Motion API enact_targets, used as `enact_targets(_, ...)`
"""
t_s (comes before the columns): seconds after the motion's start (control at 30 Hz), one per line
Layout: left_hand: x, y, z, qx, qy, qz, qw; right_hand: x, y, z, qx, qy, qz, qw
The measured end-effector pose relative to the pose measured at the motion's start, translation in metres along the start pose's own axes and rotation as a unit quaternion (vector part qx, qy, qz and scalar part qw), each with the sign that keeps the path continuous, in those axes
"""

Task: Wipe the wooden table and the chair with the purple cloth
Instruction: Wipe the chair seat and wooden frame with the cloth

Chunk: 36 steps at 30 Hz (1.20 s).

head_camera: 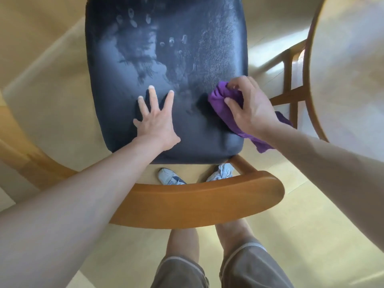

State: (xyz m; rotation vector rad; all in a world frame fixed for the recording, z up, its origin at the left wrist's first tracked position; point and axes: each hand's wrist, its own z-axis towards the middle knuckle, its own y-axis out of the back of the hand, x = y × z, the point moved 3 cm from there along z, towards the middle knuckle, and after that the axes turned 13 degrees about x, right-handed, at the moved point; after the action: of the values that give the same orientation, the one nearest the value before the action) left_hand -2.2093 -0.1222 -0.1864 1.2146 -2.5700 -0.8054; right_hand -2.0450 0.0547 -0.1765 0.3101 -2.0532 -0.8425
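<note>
Nearest the camera, the curved wooden backrest (pixel 199 202) of the chair spans the lower centre; every position below is given relative to the chair's dark seat (pixel 166 65). Right hand (pixel 249 107) sits at the seat's near right edge, fingers and thumb curled round the bunched purple cloth (pixel 224 100), whose loose tail hangs off that edge toward the floor. Left hand (pixel 155 119) lies flat on the seat's near centre, fingers spread and straight, pressing down and holding nothing, apparently as a brace. Dusty smears and fingerprints cover the seat's middle and far half, so the unwiped area lies ahead of and to the left of the cloth, away from the person. The next stroke probably runs from the near right edge up toward the far side. Only the right hand carries the cloth; its forearm reaches in from the lower right. The wooden table (pixel 349 59) stands just beyond the seat's right side.
</note>
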Motion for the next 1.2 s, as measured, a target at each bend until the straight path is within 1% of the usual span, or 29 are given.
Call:
enact_targets(0.07, 0.017, -0.002, 0.0, 0.042, 0.043, -0.023, 0.998, 0.016, -0.012, 0.024, 0.028, -0.01, -0.022, 0.999)
enact_targets(0.13, 0.027, -0.006, 0.003, 0.056, 0.041, -0.017, 0.997, 0.025, -0.034, 0.026, 0.103, 0.019, -0.151, 0.983)
enact_targets(0.17, 0.029, -0.008, 0.005, 0.054, 0.036, -0.01, 0.998, 0.027, -0.044, 0.019, 0.147, 0.056, -0.22, 0.963)
enact_targets(0.23, 0.03, -0.011, 0.008, 0.049, 0.027, 0.001, 0.998, 0.026, -0.057, -0.003, 0.25, 0.132, -0.314, 0.906)
enact_targets(0.27, 0.031, -0.012, 0.008, 0.047, 0.026, 0.007, 0.999, 0.024, -0.06, -0.015, 0.319, 0.153, -0.347, 0.868)
enact_targets(0.33, 0.031, -0.013, 0.009, 0.044, 0.022, 0.015, 0.999, 0.02, -0.057, -0.031, 0.449, 0.153, -0.41, 0.779)
enact_targets(0.37, 0.031, -0.013, 0.009, 0.043, 0.019, 0.014, 0.999, 0.02, -0.053, -0.034, 0.495, 0.141, -0.428, 0.743)
enact_targets(0.4, 0.031, -0.013, 0.01, 0.042, 0.015, 0.011, 0.999, 0.023, -0.049, -0.033, 0.517, 0.13, -0.43, 0.728)
enact_targets(0.43, 0.032, -0.013, 0.01, 0.038, 0.012, 0.011, 0.999, 0.029, -0.045, -0.027, 0.514, 0.124, -0.423, 0.736)
enact_targets(0.47, 0.033, -0.013, 0.011, 0.032, 0.01, 0.013, 0.999, 0.036, -0.04, -0.015, 0.484, 0.126, -0.406, 0.765)
enact_targets(0.5, 0.034, -0.013, 0.011, 0.029, 0.008, 0.017, 0.999, 0.043, -0.033, 0.001, 0.424, 0.129, -0.369, 0.817)
enact_targets(0.53, 0.034, -0.013, 0.011, 0.027, 0.006, 0.02, 0.999, 0.049, -0.024, 0.02, 0.339, 0.129, -0.313, 0.878)
enact_targets(0.57, 0.034, -0.013, 0.013, 0.025, 0.004, 0.02, 0.999, 0.054, -0.013, 0.04, 0.248, 0.121, -0.251, 0.928)
enact_targets(0.6, 0.034, -0.014, 0.013, 0.023, 0.004, 0.019, 1.0, 0.057, -0.003, 0.059, 0.166, 0.104, -0.196, 0.961)
enact_targets(0.63, 0.033, -0.014, 0.014, 0.021, 0.005, 0.017, 1.0, 0.058, 0.004, 0.074, 0.099, 0.07, -0.154, 0.981)
enact_targets(0.67, 0.033, -0.014, 0.015, 0.02, 0.006, 0.016, 1.0, 0.053, 0.006, 0.086, 0.049, 0.023, -0.127, 0.99)
enact_targets(0.73, 0.032, -0.015, 0.016, 0.021, 0.01, 0.014, 1.0, 0.043, -0.006, 0.094, 0.006, -0.077, -0.109, 0.991)
enact_targets(0.77, 0.031, -0.015, 0.017, 0.024, 0.014, 0.01, 1.0, 0.042, -0.018, 0.09, 0.004, -0.1, -0.118, 0.988)
enact_targets(0.8, 0.031, -0.015, 0.017, 0.026, 0.018, 0.008, 0.999, 0.045, -0.032, 0.081, 0.012, -0.091, -0.141, 0.986)
enact_targets(0.83, 0.03, -0.014, 0.017, 0.028, 0.023, 0.01, 0.999, 0.051, -0.044, 0.071, 0.03, -0.049, -0.177, 0.983)
enact_targets(0.87, 0.031, -0.013, 0.017, 0.029, 0.026, 0.014, 0.999, 0.056, -0.056, 0.06, 0.063, 0.016, -0.223, 0.973)
enact_targets(0.9, 0.031, -0.012, 0.016, 0.031, 0.028, 0.014, 0.999, 0.061, -0.064, 0.048, 0.119, 0.085, -0.266, 0.953)
enact_targets(0.97, 0.031, -0.01, 0.013, 0.031, 0.024, 0.006, 0.999, 0.064, -0.075, 0.023, 0.263, 0.195, -0.321, 0.889)
enact_targets(1.0, 0.031, -0.01, 0.012, 0.029, 0.022, 0.006, 0.999, 0.062, -0.077, 0.013, 0.33, 0.224, -0.338, 0.853)
enact_targets(1.03, 0.031, -0.009, 0.01, 0.026, 0.022, 0.005, 0.999, 0.06, -0.074, 0.008, 0.375, 0.237, -0.351, 0.825)
enact_targets(1.07, 0.031, -0.009, 0.009, 0.023, 0.025, 0.004, 0.999, 0.058, -0.068, 0.012, 0.383, 0.24, -0.357, 0.817)
enact_targets(1.1, 0.031, -0.008, 0.009, 0.02, 0.03, 0.003, 0.999, 0.058, -0.06, 0.023, 0.355, 0.23, -0.346, 0.837)
enact_targets(1.13, 0.031, -0.008, 0.008, 0.018, 0.033, 0.003, 0.999, 0.058, -0.05, 0.041, 0.296, 0.203, -0.315, 0.878)
enact_targets(1.2, 0.032, -0.01, 0.01, 0.013, 0.03, 0.003, 0.999, 0.051, -0.021, 0.082, 0.142, 0.087, -0.208, 0.964)
